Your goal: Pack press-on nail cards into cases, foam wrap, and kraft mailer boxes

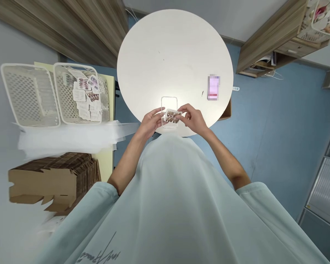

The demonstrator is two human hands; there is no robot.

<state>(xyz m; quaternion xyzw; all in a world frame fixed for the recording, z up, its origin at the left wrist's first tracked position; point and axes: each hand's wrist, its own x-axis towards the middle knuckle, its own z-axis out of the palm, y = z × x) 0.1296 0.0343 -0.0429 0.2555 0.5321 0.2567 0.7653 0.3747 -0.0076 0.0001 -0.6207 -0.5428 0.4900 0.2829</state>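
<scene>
Both my hands hold a small clear card of brownish press-on nails (172, 116) over the near edge of the round white table (173, 58). My left hand (151, 123) pinches its left end and my right hand (191, 118) pinches its right end. A clear plastic case (169, 103) lies flat on the table just under and behind the card.
A pink phone-sized object (213, 87) lies on the table's right side. To my left stand two white mesh baskets, one empty (30, 95), one with nail packs (82, 93), clear plastic bags (66, 135) and a stack of flat cardboard boxes (55, 179). Wooden shelves (277, 47) stand at the right rear.
</scene>
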